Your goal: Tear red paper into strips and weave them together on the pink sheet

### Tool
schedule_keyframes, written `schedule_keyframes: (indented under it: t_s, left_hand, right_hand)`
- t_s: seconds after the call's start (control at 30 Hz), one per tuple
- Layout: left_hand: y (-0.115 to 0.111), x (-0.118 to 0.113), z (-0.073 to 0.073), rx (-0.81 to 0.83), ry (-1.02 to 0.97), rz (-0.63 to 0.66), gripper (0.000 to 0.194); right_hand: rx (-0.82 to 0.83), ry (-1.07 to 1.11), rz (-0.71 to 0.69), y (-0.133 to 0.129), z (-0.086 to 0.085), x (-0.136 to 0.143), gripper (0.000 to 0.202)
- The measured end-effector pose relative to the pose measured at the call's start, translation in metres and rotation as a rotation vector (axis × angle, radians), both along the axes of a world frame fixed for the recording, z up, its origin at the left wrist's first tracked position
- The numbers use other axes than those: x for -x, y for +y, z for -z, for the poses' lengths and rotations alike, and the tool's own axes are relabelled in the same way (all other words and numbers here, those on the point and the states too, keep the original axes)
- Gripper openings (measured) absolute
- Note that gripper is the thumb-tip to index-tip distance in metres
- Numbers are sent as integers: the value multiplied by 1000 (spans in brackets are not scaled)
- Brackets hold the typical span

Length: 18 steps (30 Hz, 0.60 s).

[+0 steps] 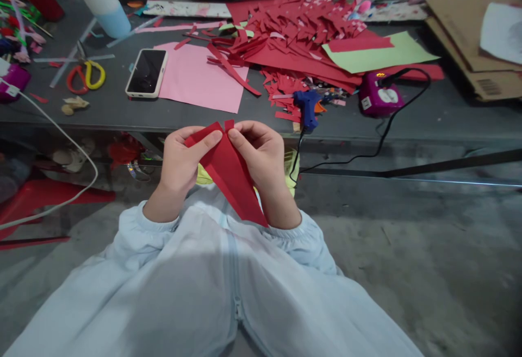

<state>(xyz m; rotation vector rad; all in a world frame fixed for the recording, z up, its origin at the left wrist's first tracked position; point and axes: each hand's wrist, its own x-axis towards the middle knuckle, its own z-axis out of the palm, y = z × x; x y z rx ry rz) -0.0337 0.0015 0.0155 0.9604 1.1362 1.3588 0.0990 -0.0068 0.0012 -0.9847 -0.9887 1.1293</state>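
Between my two hands is a piece of red paper [230, 175], held above my lap just in front of the table edge. My left hand [185, 156] pinches its upper left part between thumb and fingers. Close beside it, my right hand [261, 153] grips the top near a small raised red tab. The paper hangs down and to the right, narrowing toward my right wrist. Ahead on the table lie a pink sheet [199, 77], a phone [147, 73] and a blue glue gun [308, 110].
Red paper strips [293, 31] are heaped at the back. Scissors [86, 74] and a white-blue bottle [100, 1] stand left. A purple power block [379, 96] with a black cable, a green sheet [379, 55] and cardboard [468, 36] are right. A red stool [36, 199] is lower left.
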Motion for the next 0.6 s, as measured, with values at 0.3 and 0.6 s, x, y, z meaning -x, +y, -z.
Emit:
schedule_keyframes:
  t_s: [0.3, 0.6]
  left_hand:
    - [2, 3, -3, 4, -15, 22, 29]
    - [-1, 2, -4, 42, -89, 78, 30]
  right_hand:
    - [48, 10, -125, 0, 3, -11, 28]
    - [24, 37, -72, 1, 5, -6, 30]
